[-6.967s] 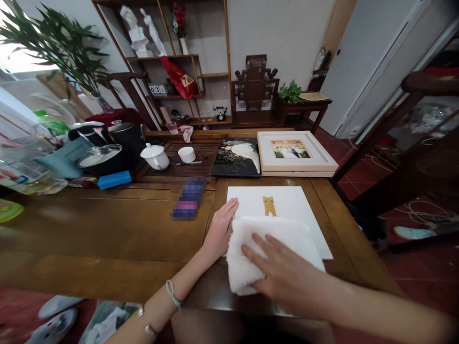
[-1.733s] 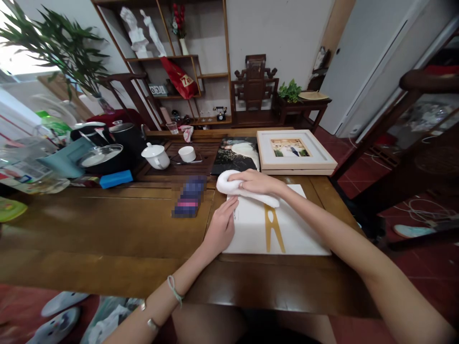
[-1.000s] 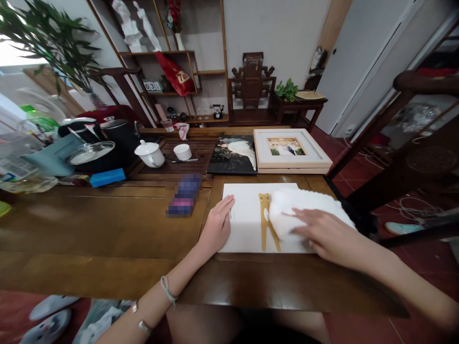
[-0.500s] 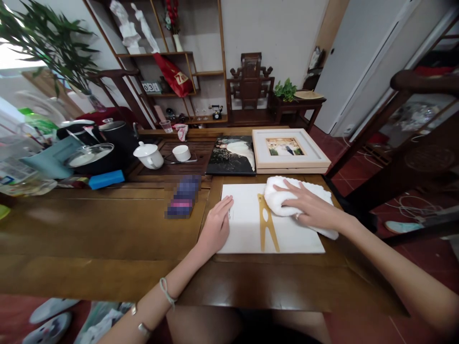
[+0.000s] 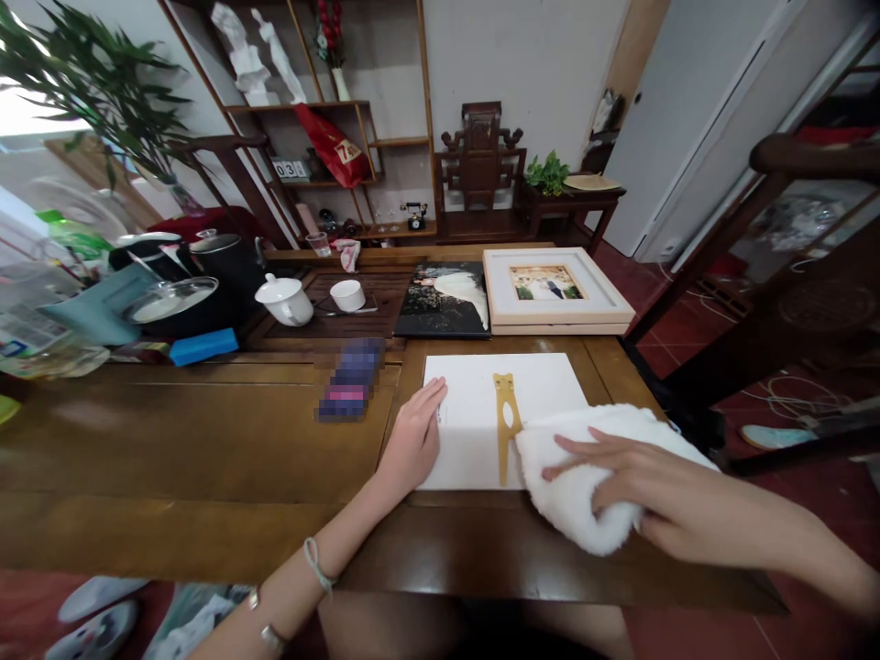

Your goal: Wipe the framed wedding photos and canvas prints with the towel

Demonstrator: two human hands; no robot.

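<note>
A white board (image 5: 467,458) lies flat on the wooden table, with a gold A-shaped piece (image 5: 505,403), much like a stand leg, on its middle. My left hand (image 5: 414,435) rests along the board's left edge, fingers stretched out and lying flat together. My right hand (image 5: 622,477) has its fingers curled into a fluffy white cloth (image 5: 570,513) and presses it down. That cloth covers the board's lower right corner, hides one leg of the gold piece and hangs past the board's near edge onto the table.
Behind the board lie a dark photo panel (image 5: 446,298) and a light wood picture frame (image 5: 560,289). A blurred purple item (image 5: 350,378) sits to the left. Farther left are a lidded white cup (image 5: 284,301), a small white cup (image 5: 347,295) and a blue block (image 5: 204,347).
My right hand has drawn the white cloth toward me and rightward, from the board's far right part to its near right corner. My left hand has stayed in place.
</note>
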